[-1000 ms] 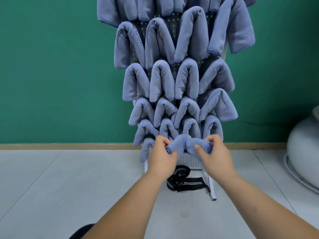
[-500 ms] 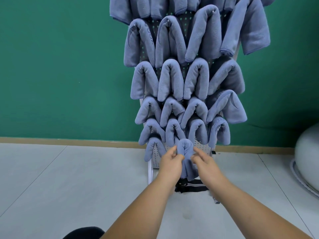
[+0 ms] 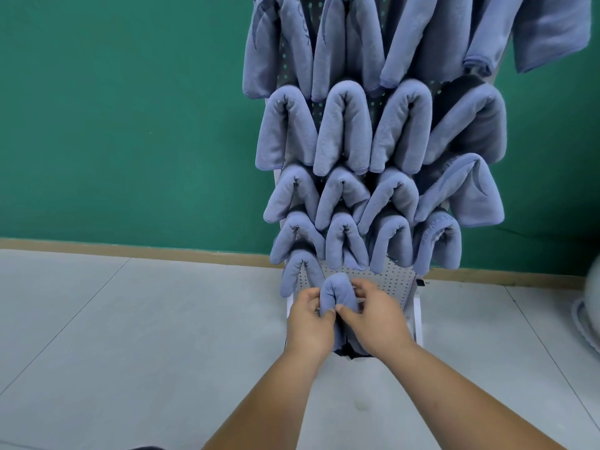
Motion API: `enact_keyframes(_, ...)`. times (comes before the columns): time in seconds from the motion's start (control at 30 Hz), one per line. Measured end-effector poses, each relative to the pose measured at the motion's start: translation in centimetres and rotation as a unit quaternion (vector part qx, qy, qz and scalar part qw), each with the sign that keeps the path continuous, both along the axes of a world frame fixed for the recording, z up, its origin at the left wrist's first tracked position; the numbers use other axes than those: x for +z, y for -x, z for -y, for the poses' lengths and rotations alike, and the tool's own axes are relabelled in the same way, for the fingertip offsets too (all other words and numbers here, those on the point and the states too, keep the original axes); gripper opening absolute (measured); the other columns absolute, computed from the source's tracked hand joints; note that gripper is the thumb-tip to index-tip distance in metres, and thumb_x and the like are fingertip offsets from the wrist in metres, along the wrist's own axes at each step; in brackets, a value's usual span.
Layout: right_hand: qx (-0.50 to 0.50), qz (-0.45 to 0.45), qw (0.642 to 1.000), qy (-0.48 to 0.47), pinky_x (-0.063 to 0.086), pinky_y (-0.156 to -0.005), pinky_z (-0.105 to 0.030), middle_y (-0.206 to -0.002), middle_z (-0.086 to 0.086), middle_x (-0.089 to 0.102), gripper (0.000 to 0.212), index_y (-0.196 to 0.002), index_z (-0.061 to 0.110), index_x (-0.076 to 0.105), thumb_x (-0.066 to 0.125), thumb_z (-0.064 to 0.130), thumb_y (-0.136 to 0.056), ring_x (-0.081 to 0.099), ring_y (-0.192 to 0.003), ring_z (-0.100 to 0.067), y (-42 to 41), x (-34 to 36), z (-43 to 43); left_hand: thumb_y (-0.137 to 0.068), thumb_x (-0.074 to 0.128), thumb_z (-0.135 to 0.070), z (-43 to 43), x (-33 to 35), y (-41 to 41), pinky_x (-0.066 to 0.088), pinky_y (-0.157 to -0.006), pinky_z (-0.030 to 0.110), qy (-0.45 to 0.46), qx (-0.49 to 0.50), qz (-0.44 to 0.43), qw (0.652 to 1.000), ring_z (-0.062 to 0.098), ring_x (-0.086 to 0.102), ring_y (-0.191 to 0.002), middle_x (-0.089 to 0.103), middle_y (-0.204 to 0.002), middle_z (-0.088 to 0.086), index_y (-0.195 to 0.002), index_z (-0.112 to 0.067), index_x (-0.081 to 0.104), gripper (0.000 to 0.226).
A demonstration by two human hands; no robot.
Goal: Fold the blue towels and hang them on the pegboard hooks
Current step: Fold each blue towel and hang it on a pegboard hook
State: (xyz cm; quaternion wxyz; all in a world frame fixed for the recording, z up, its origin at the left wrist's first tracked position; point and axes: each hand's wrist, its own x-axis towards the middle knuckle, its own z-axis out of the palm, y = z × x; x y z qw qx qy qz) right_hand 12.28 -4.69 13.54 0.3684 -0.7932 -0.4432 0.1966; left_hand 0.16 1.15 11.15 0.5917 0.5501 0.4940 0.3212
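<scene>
Before you a flat green wall [image 3: 113, 125] fills the upper view, and a pale grey tiled floor [image 3: 130, 336] spreads below it, the two parted by a thin tan skirting strip [image 3: 162, 253]. Against the wall stands the tall white perforated pegboard [image 3: 389, 284] on its white frame. Nearly all of it is covered by the folded blue terry towels [image 3: 344, 131], draped over its hooks in overlapping rows. Only a band along the pegboard's bottom edge, right of middle, is bare. At the far right of the view a rounded white object [image 3: 592, 306] sits on the floor, cut off, so you cannot tell what it is. Your two bare forearms reach up from the bottom of the view to the pegboard's bottom edge, left of middle. There your left hand [image 3: 310, 326] curls its fingers round the left side of one small folded blue towel [image 3: 336, 292], and your right hand [image 3: 376, 319] pinches its right side, thumb pressed on the front. The towel is bent into an arch, fold uppermost, in front of the board just right of the lowest hung blue towel [image 3: 300, 271] near the bottom left corner. Whether it sits on a hook you cannot tell.
</scene>
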Motion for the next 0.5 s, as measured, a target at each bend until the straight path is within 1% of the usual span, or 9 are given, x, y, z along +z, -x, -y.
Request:
enact_keyframes(0.07, -0.01, 0.039, 0.999, 0.002, 0.05, -0.079, -0.028, -0.111, 0.011, 0.074, 0.041, -0.13, 0.03, 0.063, 0.075, 0.031, -0.091, 0.066, -0.098, -0.011, -0.3, -0.1, -1.1, -0.095, 0.062, -0.006, -0.5, -0.3, -0.3, 0.061, -0.091, 0.037, -0.023, 0.015, -0.02, 0.999, 0.008, 0.074, -0.098, 0.077, -0.098, -0.019, -0.106, -0.038, 0.063, 0.033)
enact_keyframes(0.13, -0.004, 0.053, 0.999, -0.005, 0.048, -0.078, -0.029, -0.111, 0.009, 0.071, 0.038, -0.128, 0.03, 0.061, 0.071, 0.026, -0.092, 0.064, -0.097, -0.012, -0.9, -0.2, -2.3, -0.095, 0.059, -0.006, -1.2, -0.6, -0.6, 0.06, -0.086, 0.031, -0.053, 0.027, -0.04, 0.997, 0.006, 0.073, -0.096, 0.076, -0.1, -0.017, -0.106, -0.038, 0.062, 0.034)
enact_keyframes(0.23, 0.054, 0.062, 0.997, -0.004, 0.053, -0.076, -0.038, -0.109, 0.009, 0.064, 0.032, -0.123, 0.031, 0.053, 0.063, 0.021, -0.094, 0.062, -0.093, -0.014, -2.1, -0.4, -3.7, -0.094, 0.057, -0.005, -2.2, -0.9, -0.9, 0.052, -0.077, 0.016, -0.096, 0.033, -0.066, 0.993, 0.003, 0.069, -0.094, 0.073, -0.102, -0.017, -0.113, -0.034, 0.062, 0.035)
enact_keyframes(0.27, 0.069, 0.06, 0.996, -0.001, 0.054, -0.076, -0.042, -0.107, 0.01, 0.063, 0.03, -0.121, 0.032, 0.05, 0.06, 0.022, -0.095, 0.061, -0.09, -0.014, -2.6, -0.4, -4.1, -0.094, 0.057, -0.005, -2.6, -1.0, -1.0, 0.051, -0.076, 0.015, -0.111, 0.032, -0.076, 0.99, 0.003, 0.069, -0.094, 0.073, -0.103, -0.016, -0.114, -0.033, 0.063, 0.035)
enact_keyframes(0.37, 0.061, 0.074, 0.995, 0.001, 0.055, -0.074, -0.049, -0.106, 0.01, 0.06, 0.028, -0.124, 0.034, 0.043, 0.052, 0.026, -0.098, 0.061, -0.086, -0.018, -3.8, -0.8, -4.5, -0.092, 0.058, -0.006, -3.5, -1.4, -1.4, 0.057, -0.084, 0.025, -0.139, 0.005, -0.083, 0.987, 0.005, 0.07, -0.096, 0.073, -0.105, -0.016, -0.105, -0.04, 0.064, 0.037)
enact_keyframes(0.43, 0.037, 0.09, 0.995, -0.004, 0.053, -0.069, -0.048, -0.104, 0.007, 0.061, 0.024, -0.119, 0.034, 0.042, 0.049, 0.024, -0.099, 0.06, -0.082, -0.022, -4.3, -1.3, -4.5, -0.093, 0.059, -0.009, -3.8, -1.5, -1.9, 0.059, -0.085, 0.028, -0.147, -0.019, -0.088, 0.985, 0.005, 0.069, -0.096, 0.073, -0.104, -0.016, -0.1, -0.046, 0.061, 0.038)
enact_keyframes(0.5, 0.016, 0.096, 0.995, -0.005, 0.047, -0.063, -0.042, -0.105, 0.008, 0.06, 0.021, -0.118, 0.033, 0.042, 0.047, 0.023, -0.1, 0.059, -0.08, -0.022, -4.7, -1.7, -4.5, -0.094, 0.06, -0.011, -4.1, -1.4, -2.6, 0.06, -0.084, 0.031, -0.155, -0.03, -0.079, 0.984, 0.005, 0.069, -0.094, 0.074, -0.101, -0.016, -0.103, -0.045, 0.062, 0.036)
